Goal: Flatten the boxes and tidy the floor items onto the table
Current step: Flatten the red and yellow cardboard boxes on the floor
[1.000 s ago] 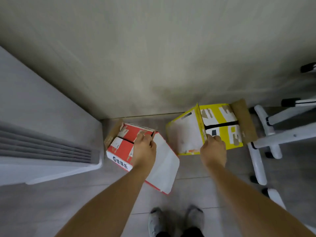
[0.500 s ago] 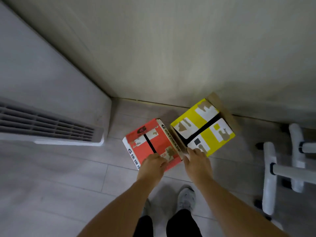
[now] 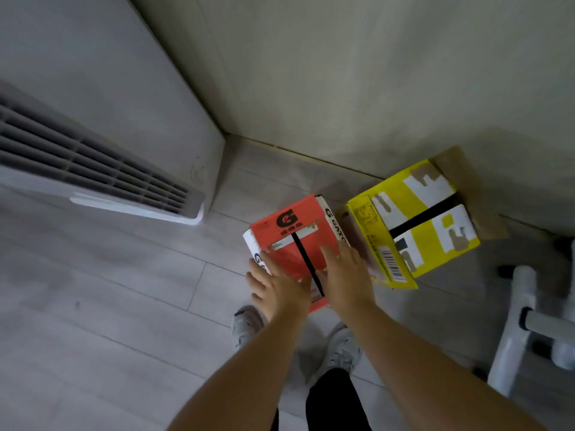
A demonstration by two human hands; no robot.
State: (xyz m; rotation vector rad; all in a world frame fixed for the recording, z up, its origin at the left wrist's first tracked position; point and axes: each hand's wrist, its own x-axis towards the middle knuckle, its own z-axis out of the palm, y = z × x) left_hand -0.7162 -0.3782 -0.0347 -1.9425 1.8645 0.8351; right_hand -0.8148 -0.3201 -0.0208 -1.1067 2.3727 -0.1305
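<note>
On floor [image 3: 124,306] by wall [image 3: 373,73]: red Gatorade box [image 3: 289,241], yellow box [image 3: 417,222] just beside.
L hand [image 3: 280,289]: fingers spread, flat on red box's top.
R hand [image 3: 347,275]: fingers straight, flat on same top.

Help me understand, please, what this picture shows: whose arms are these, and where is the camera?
There is no machine here: the grips are a person's two bare hands. The picture comes from a wide-angle camera worn on the person's head, looking down at the floor. The left grip and the right grip both lie, fingers outstretched, on top of the red box; neither holds anything. To its right the yellow box stands near the wall. Neither box is flattened yet. A white grilled unit is at the left, a white chair base at the right, and the person's shoes show below.
</note>
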